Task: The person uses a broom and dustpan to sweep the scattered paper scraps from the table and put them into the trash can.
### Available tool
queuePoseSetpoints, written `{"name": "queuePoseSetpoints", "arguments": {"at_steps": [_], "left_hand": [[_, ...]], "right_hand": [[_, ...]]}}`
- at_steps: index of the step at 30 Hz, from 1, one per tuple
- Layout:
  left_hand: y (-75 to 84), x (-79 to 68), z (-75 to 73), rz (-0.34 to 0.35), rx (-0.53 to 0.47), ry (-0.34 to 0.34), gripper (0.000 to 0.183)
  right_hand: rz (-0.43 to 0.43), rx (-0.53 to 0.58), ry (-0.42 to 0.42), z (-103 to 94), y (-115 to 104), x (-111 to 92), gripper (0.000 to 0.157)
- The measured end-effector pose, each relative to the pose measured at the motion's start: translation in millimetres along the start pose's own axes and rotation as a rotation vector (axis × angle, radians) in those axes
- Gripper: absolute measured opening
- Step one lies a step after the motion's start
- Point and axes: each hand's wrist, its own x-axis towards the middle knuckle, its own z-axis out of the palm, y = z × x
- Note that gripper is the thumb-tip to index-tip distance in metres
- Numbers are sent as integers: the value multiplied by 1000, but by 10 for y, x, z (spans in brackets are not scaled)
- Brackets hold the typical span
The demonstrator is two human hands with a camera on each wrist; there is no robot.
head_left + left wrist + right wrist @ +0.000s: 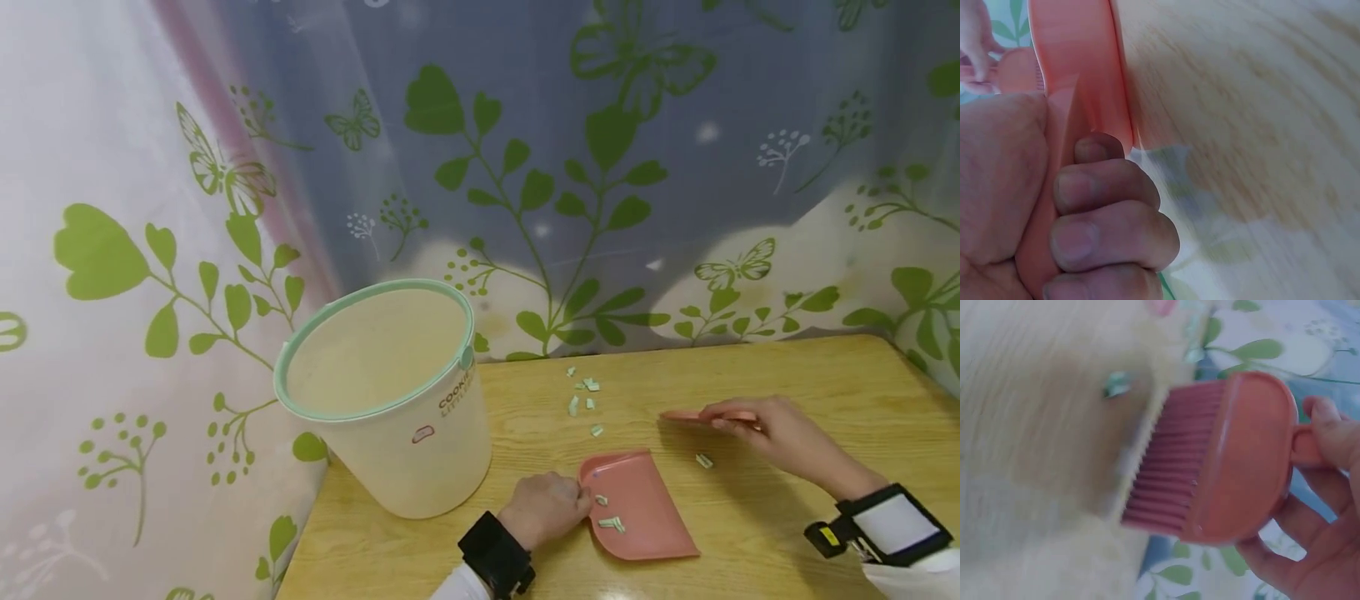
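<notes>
Toward the near edge of the table (817,367), left hand (546,510): It is grasping the dustpan handle, its fingers curling tightly round it in the left wrist view.
Dustpan (645,508): It is lying by the near edge, its wide mouth facing the right edge and the brush side.
Pan scraps (611,524): A few pale green bits are resting inside the dustpan, toward its handle end.
Lone scrap (703,460): It is sitting on the table, between the dustpan's mouth and the brush.
Right hand (780,429): It is holding the brush by its handle, thumb and fingers closing round it, over the right part of the table.
Brush (1244,462): Its bristles are pointing toward the table; blur is hiding whether they are touching it.
Bucket (393,475): It is standing upright at the left edge, well apart from the brush.
Far scraps (591,385): A loose group is lying between the bucket and the brush, stretching from just beyond the dustpan toward the far edge.
Curtain (525,250): It is hanging behind the far edge, showing printed leaves and butterflies.
Sweeping step: The person seems to be gathering scraps, with part of the work still waiting on the table.
Next stroke: The lone scrap appears to be calling for a low, gentle pull toward the dustpan, with its lip pressing flat; a raised lip could be letting bits slip underneath.
</notes>
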Motion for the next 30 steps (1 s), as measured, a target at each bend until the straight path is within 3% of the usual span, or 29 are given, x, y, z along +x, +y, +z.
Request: {"name": "queuePoseSetpoints", "arguments": {"at_steps": [3, 5, 12, 15, 17, 20, 24, 27, 30], "left_hand": [[-8, 14, 8, -2, -2, -9, 48], [-9, 27, 14, 0, -7, -7, 48], [-24, 26, 23, 11, -23, 6, 48], [-46, 3, 21, 14, -32, 11, 47], [-65, -14, 20, 8, -47, 7, 48], [-88, -29, 24, -4, -63, 5, 49], [-89, -39, 28, 5, -62, 24, 48], [-74, -36, 31, 39, -37, 53, 48], [-67, -27, 27, 65, -14, 79, 48]], "right_hand": [[1, -71, 54, 105, 86, 2, 24], [19, -52, 55, 152, 118, -16, 23], [17, 141, -104, 69, -40, -112, 22], [-16, 167, -113, -7, -117, -101, 24], [-26, 131, -67, -36, -136, -73, 27], [-42, -20, 20, -16, -113, -25, 29], [-46, -171, 74, 100, -70, -34, 17], [-20, -178, 96, 172, -129, -91, 7], [32, -138, 87, 213, -275, -109, 12]]}}
